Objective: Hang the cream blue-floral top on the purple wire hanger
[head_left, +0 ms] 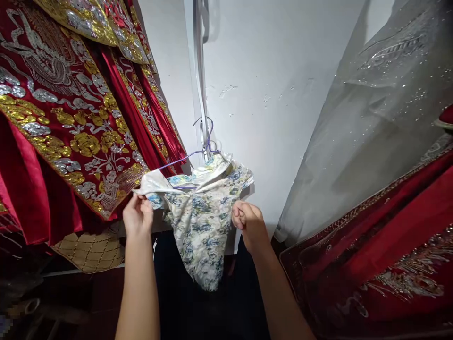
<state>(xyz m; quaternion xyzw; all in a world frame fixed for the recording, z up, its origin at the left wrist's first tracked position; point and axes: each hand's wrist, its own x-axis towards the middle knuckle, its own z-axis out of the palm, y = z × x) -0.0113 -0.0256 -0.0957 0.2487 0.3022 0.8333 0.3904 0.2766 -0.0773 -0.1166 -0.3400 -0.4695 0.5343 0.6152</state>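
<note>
A white top with a blue, green and yellow floral print hangs in front of me on a thin purple wire hanger. Its collar area is loose, with the pale inner side showing. My left hand pinches the top's left shoulder edge and holds it out sideways. By the top's right side, my right hand is closed with its fingers curled in. Whether cloth is inside those right fingers is hidden. The hanger's hook is up beside a pale vertical strip on the wall.
Red garments with gold and silver sequin embroidery hang at the left. To the right is a sheer, sparkling veil-like cloth, with a beaded red garment below it. A scuffed white wall stands behind the top.
</note>
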